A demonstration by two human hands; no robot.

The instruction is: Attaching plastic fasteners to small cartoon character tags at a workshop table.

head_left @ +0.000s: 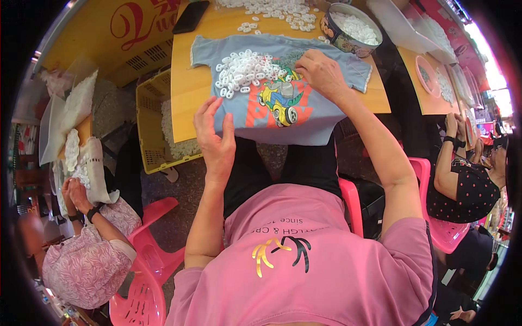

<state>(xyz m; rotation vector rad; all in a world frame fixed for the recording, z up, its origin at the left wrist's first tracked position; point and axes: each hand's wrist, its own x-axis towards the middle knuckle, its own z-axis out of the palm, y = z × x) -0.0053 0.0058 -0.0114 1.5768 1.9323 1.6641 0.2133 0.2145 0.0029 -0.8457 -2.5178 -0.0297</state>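
A small blue-grey T-shirt [228,46] with a bright cartoon print lies spread over the near side of the wooden table. On its left half sits a heap of small white oval plastic pieces [242,70] with holes in them. My right hand [323,73] is over the shirt's print, right of the heap, its fingers pinched together; whatever they hold is hidden. Just off the shirt's lower left edge is my left hand [216,138], fingers and thumb apart, holding nothing.
More white pieces [277,10] lie scattered at the table's [185,87] far side. A round tin [350,32] full of them stands far right, a black phone [190,16] far left. A yellow crate [155,119] is left of the table. Other people sit working on both sides.
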